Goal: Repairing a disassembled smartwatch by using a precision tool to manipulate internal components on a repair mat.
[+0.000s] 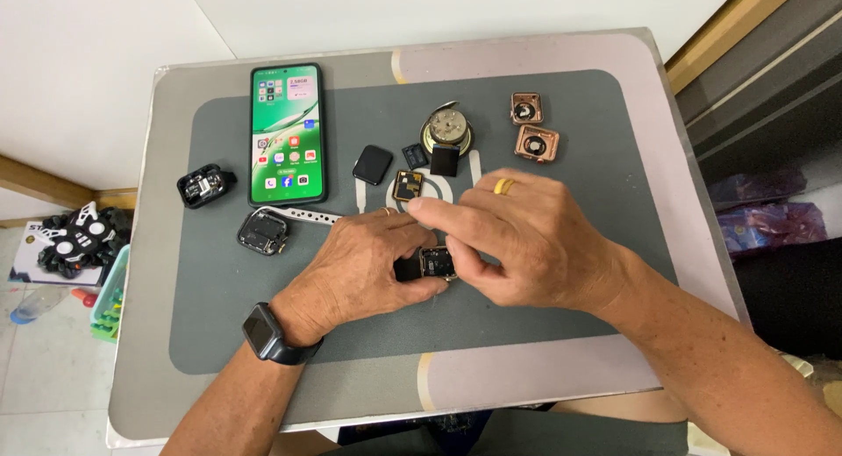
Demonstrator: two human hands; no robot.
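My left hand (364, 272) and my right hand (526, 237) meet at the middle of the grey work mat (263, 333). Between their fingertips sits a small opened smartwatch body (434, 263), square with a gold-coloured rim. My left hand pinches it from the left, with a dark piece at its thumb. My right hand's fingers press on it from the right and partly hide it. A dark watch is on my left wrist (263, 331) and a gold ring on my right hand.
A lit smartphone (287, 133) lies at the mat's back left. Around it lie a black watch screen (372, 164), a small square module (408, 185), a round metal part (447, 127), two rose-gold watch cases (531, 130), an open watch case (261, 231) and a black case (205, 185).
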